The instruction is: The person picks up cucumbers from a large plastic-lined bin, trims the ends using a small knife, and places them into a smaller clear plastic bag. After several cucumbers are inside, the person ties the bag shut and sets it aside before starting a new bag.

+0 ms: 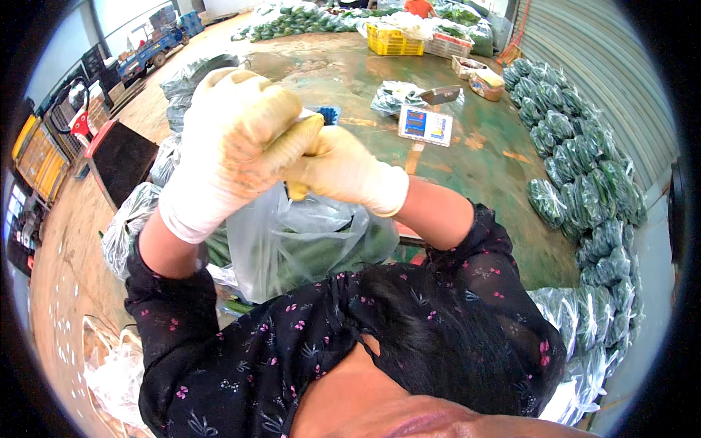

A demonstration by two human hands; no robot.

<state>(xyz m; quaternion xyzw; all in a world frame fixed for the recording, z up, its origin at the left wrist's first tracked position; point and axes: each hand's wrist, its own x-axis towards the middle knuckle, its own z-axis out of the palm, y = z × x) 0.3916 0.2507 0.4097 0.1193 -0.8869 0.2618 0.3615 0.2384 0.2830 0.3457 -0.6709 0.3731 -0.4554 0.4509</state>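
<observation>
Both of my hands wear white gloves with yellowed palms and fingers, and they meet in front of my chest. My left hand (pixel 237 135) is closed in a fist. My right hand (pixel 332 166) is closed against its fingers. Beneath them a clear plastic bag (pixel 266 248) rises in folds toward my grip, its gathered top mostly hidden by the gloves. Long green vegetables (pixel 321 252), seemingly cucumbers, show through the plastic.
Beyond my hands lie a digital scale display (pixel 426 125) and a cleaver (pixel 440 95). Filled bags (pixel 577 160) line the shutter at right; more bags (pixel 131 226) stand at left. A yellow crate (pixel 394 40) and a person in orange (pixel 419 8) are at the back.
</observation>
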